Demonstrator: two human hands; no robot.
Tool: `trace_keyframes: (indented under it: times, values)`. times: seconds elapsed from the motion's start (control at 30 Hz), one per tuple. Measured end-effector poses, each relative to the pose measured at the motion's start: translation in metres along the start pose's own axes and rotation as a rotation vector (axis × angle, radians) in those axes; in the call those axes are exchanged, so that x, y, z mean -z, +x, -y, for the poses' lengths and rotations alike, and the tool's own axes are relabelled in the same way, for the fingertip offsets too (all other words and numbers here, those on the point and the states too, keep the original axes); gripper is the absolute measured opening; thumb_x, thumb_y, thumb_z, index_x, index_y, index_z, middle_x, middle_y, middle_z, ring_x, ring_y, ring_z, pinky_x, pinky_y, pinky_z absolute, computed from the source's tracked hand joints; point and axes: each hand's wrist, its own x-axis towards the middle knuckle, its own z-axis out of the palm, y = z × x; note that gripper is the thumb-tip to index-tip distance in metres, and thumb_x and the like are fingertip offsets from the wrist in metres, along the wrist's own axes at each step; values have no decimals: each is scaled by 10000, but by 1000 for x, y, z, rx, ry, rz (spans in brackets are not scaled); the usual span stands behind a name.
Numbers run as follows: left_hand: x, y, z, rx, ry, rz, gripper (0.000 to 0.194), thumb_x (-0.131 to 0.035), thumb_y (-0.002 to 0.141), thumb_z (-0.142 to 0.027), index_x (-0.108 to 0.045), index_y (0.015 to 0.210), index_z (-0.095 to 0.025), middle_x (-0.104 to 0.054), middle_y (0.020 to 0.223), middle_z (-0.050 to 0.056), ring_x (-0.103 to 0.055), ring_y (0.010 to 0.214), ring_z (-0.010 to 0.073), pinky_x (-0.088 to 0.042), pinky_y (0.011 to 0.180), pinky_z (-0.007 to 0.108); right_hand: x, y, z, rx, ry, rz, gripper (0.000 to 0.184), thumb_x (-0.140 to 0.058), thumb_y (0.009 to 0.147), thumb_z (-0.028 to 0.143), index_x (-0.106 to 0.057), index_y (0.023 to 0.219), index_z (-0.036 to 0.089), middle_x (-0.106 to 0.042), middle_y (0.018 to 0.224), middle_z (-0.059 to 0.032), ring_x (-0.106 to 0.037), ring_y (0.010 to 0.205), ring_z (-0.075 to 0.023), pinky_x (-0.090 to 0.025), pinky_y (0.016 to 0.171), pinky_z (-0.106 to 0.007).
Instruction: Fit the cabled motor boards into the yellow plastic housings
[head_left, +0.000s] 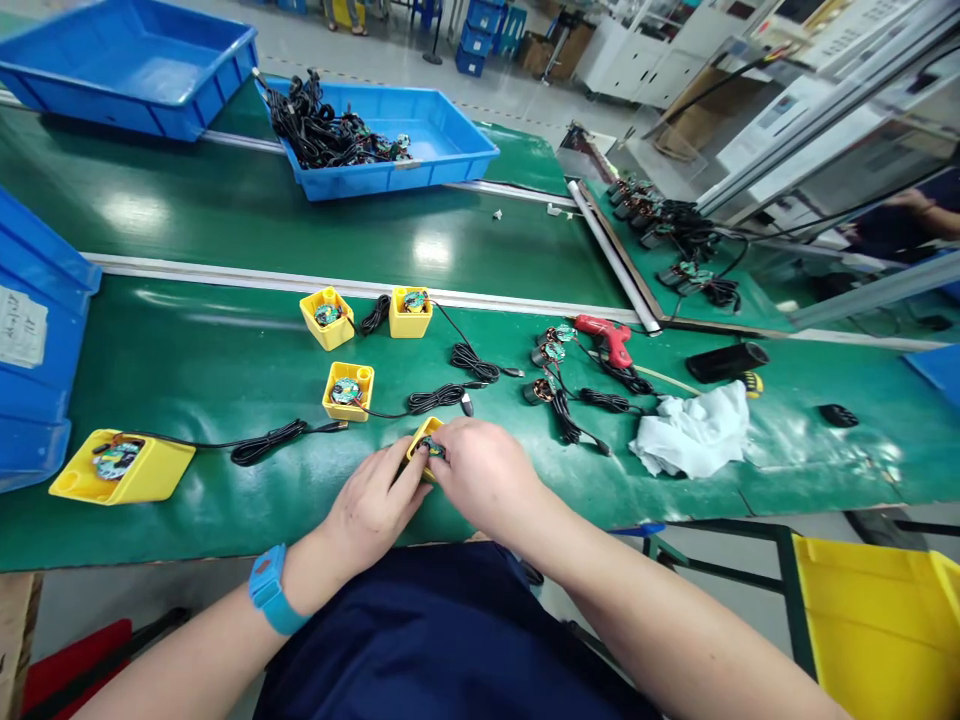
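Right in front now, a small yellow plastic box (424, 437) sits on the green bench mat (187, 525), pinched between both hands, its long axis tilted up toward the right of view. The right hand (484, 478) is nearer, curled over the top, fingers (457, 435) closed on a circuit board (433, 450) in the box. The left hand (373, 512) grips the box's near side, fingers closed.
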Motion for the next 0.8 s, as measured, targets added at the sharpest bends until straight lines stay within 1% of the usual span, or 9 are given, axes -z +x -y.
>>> trace_keyframes:
  times: [0.1,0.23,0.33,0.43,0.5,0.6,0.7,0.8]
  values:
    - [5,6,5,-65,40,73,472,-623,986,-148,-501,1430,-40,-715,1214,256,-752,1034,310,-670,834,420,-1,1,-1,22,9,-9,174,-574,990,188,-745,993,157,-753,1015,-101,-715,944,-252,-508,806,-330]
    - [11,11,4,-92,117,108,410,-606,996,-144,-533,1383,-29,-737,1125,232,-758,932,285,-666,768,403,-8,-7,-5,58,101,-46,183,-567,1010,170,-744,1050,142,-733,1022,-98,-702,978,-235,-526,882,-319]
    - [14,13,0,-82,153,137,367,-578,1007,-140,-552,1354,-25,-739,1101,222,-755,937,284,-669,773,405,-14,-16,-7,64,151,-101,220,-558,1019,163,-734,1145,124,-716,1064,-114,-693,1000,-235,-539,904,-322]
    - [17,14,-2,-73,155,179,366,-587,1007,-167,-561,1344,-25,-733,1125,226,-748,991,300,-673,813,428,-17,-20,-10,63,148,-108,255,-551,1024,176,-732,1198,128,-703,1068,-116,-695,981,-234,-552,872,-323]
    - [18,14,-3,-67,151,191,392,-602,1002,-179,-551,1364,-37,-722,1174,234,-736,1061,317,-670,860,448,-15,-18,-11,58,125,-89,253,-547,1033,208,-743,1182,148,-703,1051,-105,-701,938,-230,-553,832,-323]
    - [21,16,-4,-54,128,211,421,-608,992,-169,-532,1385,-39,-698,1234,250,-714,1132,332,-662,907,461,-8,-13,-10,55,68,-55,233,-546,1037,243,-767,1062,173,-712,1005,-89,-706,879,-221,-534,770,-314]
    - [24,21,-5,-40,90,242,408,-581,990,-150,-529,1379,-39,-695,1218,244,-714,1114,325,-665,894,450,-1,-9,-8,56,15,-18,253,-528,1035,228,-769,977,174,-723,974,-91,-706,838,-211,-504,717,-298]
    - [25,26,-5,-42,81,244,384,-548,995,-133,-536,1372,-62,-703,1165,221,-727,1039,306,-672,838,435,0,-7,-7,54,1,1,257,-523,1028,214,-767,957,175,-739,986,-102,-705,807,-210,-483,675,-298]
